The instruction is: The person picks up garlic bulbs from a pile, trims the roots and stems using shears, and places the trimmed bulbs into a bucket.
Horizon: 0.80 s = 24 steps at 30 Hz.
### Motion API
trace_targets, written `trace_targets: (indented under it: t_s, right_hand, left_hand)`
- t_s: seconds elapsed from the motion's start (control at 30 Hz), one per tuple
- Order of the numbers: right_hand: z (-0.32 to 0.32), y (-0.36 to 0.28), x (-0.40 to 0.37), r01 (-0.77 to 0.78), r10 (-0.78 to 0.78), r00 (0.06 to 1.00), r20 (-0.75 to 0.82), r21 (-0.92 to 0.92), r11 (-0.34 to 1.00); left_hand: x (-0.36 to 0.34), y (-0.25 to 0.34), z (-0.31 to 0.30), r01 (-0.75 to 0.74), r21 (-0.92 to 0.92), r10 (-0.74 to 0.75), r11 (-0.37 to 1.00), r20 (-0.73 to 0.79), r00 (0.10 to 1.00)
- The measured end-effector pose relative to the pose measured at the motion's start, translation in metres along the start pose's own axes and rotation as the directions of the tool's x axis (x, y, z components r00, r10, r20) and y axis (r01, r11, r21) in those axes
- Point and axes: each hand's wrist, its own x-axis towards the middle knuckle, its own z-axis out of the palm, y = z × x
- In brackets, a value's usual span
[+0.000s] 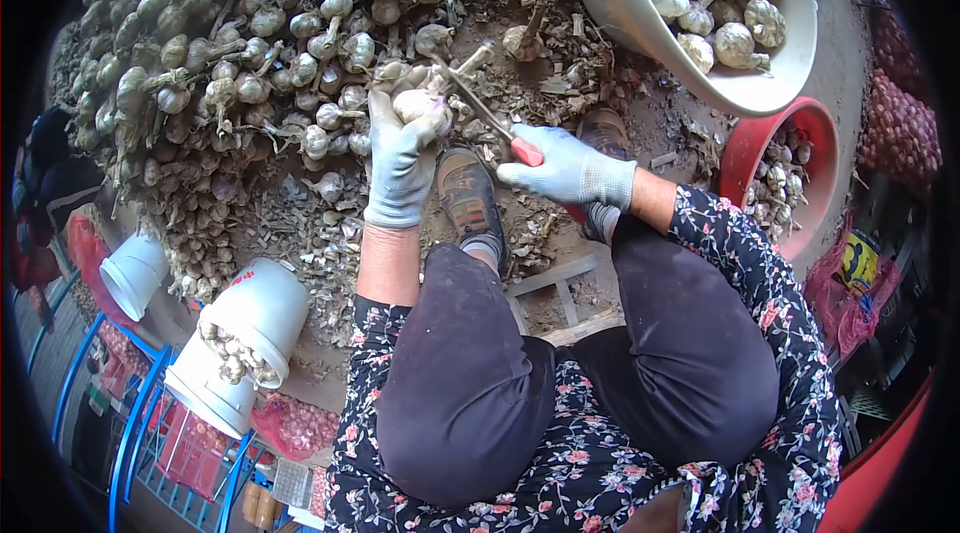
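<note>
My left hand (pixel 400 148), in a grey glove, grips a garlic bulb (pixel 418 103) with its stalk (pixel 472 60) pointing up and right. My right hand (pixel 565 170), also gloved, holds red-handled shears (pixel 490 121); the blades reach up to the bulb's stalk. Both hands hover above my knees and shoes. Right behind them lies a big heap of garlic bulbs (pixel 240 53).
A cream basin (pixel 745 88) with trimmed garlic sits at top right, a red basin (pixel 745 158) with garlic below it. White buckets (pixel 255 318) with garlic lie at lower left beside blue metal frames (pixel 140 423). Cut stalks and skins litter the ground (pixel 560 73). Red mesh sacks (pixel 900 128) stand far right.
</note>
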Motion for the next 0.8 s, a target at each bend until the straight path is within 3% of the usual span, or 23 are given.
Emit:
trace_targets:
  t_s: [0.07,0.13,0.2,0.27,0.3,0.33,0.4,0.47,0.53,0.6,0.67,0.7,0.73,0.77,0.8]
  right_hand:
    - [-0.002,0.005,-0.004,0.024,-0.03,0.997,-0.071,-0.079,0.997]
    - [-0.006,0.013,-0.012,-0.051,0.065,0.995,-0.078,0.17,0.984]
    - [-0.007,0.016,-0.011,-0.095,0.11,0.99,-0.084,0.171,0.981]
    - [-0.009,0.01,-0.006,-0.195,0.24,0.971,-0.02,0.517,0.833]
    - [-0.012,0.008,-0.001,-0.144,0.191,0.98,-0.057,0.462,0.875]
    - [-0.009,0.008,0.004,-0.143,0.193,0.979,-0.061,0.467,0.872]
    - [-0.005,0.009,0.016,0.046,0.063,0.977,-0.204,0.488,0.871]
    - [-0.008,0.007,0.021,0.007,0.083,0.983,-0.161,0.492,0.87]
    - [-0.002,0.016,0.03,0.101,0.001,0.979,-0.204,0.488,0.867]
    - [0.015,0.031,0.036,0.247,-0.029,0.939,-0.343,0.612,0.751]
    - [0.004,0.019,0.016,0.047,0.151,0.969,-0.197,0.743,0.668]
    - [0.002,0.026,0.013,-0.006,0.178,0.971,-0.162,0.722,0.692]
    - [0.004,0.04,0.016,-0.034,0.185,0.971,-0.148,0.685,0.727]
    - [0.004,0.055,0.014,-0.08,0.202,0.967,-0.154,0.571,0.817]
    - [0.004,0.06,0.009,-0.133,0.225,0.961,-0.159,0.449,0.884]
  left_hand:
    - [-0.002,0.001,-0.006,0.001,-0.007,-0.001,1.0,0.007,1.0]
    - [-0.001,0.001,-0.007,-0.028,0.046,0.028,0.999,0.018,0.999]
    - [-0.001,0.003,-0.005,-0.032,0.021,0.031,0.999,0.026,0.999]
    - [-0.004,0.007,0.002,0.029,0.023,-0.031,0.999,0.112,0.993]
    - [-0.004,0.005,0.001,0.034,-0.03,-0.027,0.999,0.206,0.978]
    - [-0.004,0.004,0.0,0.105,0.032,-0.109,0.994,0.198,0.974]
    - [-0.006,0.003,0.004,0.103,0.164,-0.141,0.981,0.242,0.96]
    - [-0.009,0.005,0.012,0.159,0.211,-0.204,0.965,0.215,0.955]
    - [-0.006,0.01,0.018,0.221,0.247,-0.272,0.943,0.197,0.942]
    - [-0.003,0.022,0.02,0.305,0.563,-0.468,0.768,0.169,0.867]
    - [-0.004,0.024,0.018,0.181,0.884,-0.542,0.432,0.094,0.835]
    - [-0.009,0.023,0.013,-0.011,0.996,-0.432,0.09,0.049,0.9]
    - [-0.01,0.024,0.013,-0.15,0.946,-0.296,-0.288,0.061,0.953]
    - [-0.004,0.028,0.013,0.055,0.951,-0.293,-0.303,-0.148,0.945]
    - [-0.002,0.032,0.013,0.082,0.958,-0.213,-0.274,-0.143,0.967]
